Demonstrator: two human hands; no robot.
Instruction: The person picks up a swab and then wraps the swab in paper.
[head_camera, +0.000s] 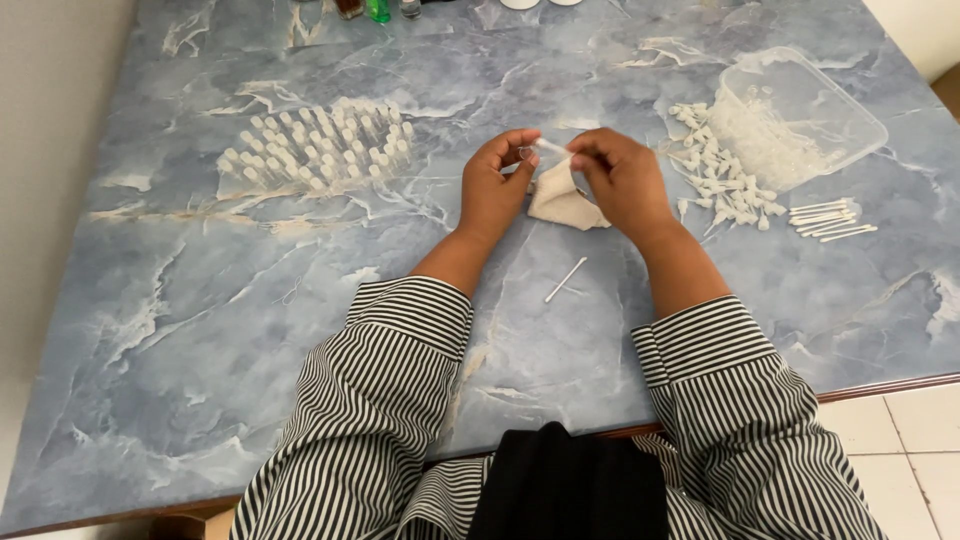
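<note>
Left hand (492, 188) pinching small clear vial (527, 153) at fingertips. Right hand (620, 178) closed on white cloth (560, 200), thin white stick (551, 147) between both hands, over table (200, 300) centre. Loose stick (565, 280) lying just below hands. Upright vial cluster (320, 150) to left, white caps (725, 185) spilling beside clear tub (800, 110) to right, more sticks (830, 220) near them. Risk, by judgement: vial slipping from light pinch, rolling off; sleeve sweeping loose stick; elbow toppling vial cluster.
</note>
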